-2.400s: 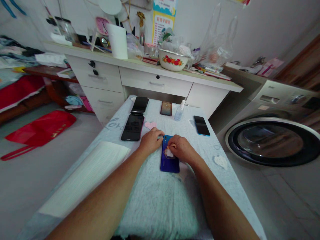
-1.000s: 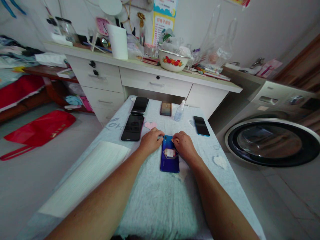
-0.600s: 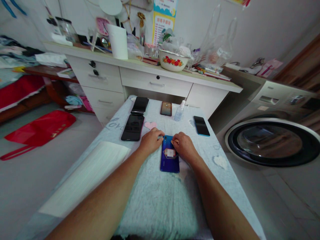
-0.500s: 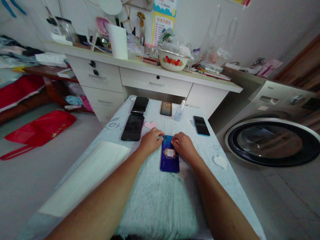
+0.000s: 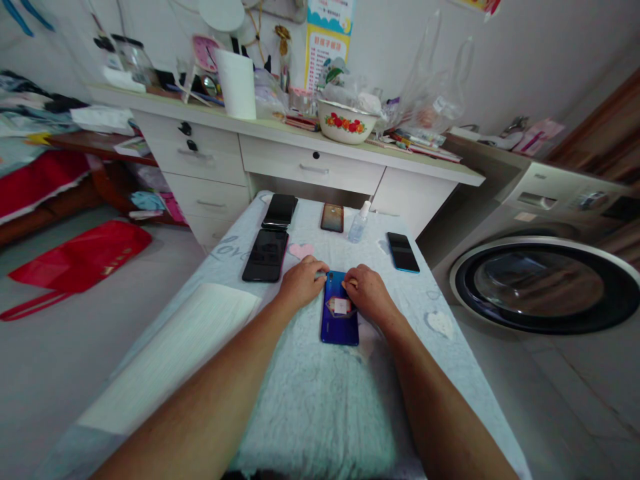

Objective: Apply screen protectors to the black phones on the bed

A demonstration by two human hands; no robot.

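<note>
A blue phone (image 5: 340,330) lies back up on the cloth-covered table (image 5: 300,400), with a pale square on an ornate patch at its middle. At its upper left edge is my left hand (image 5: 303,281), fingers closed in a pinch; what they hold, if anything, is too small to make out. My right hand (image 5: 369,288) has its fingers curled over the phone's upper right edge, closed on something I cannot make out. Left of my hands lies a black-screened phone (image 5: 265,255), just below a stack of dark phones (image 5: 280,211).
Behind are a brownish phone (image 5: 333,218) and a clear spray bottle (image 5: 359,223). Another phone (image 5: 403,252) lies at the right. A long white sheet (image 5: 175,357) covers the left side. Beyond stand a white desk (image 5: 310,157) and a washing machine (image 5: 540,283).
</note>
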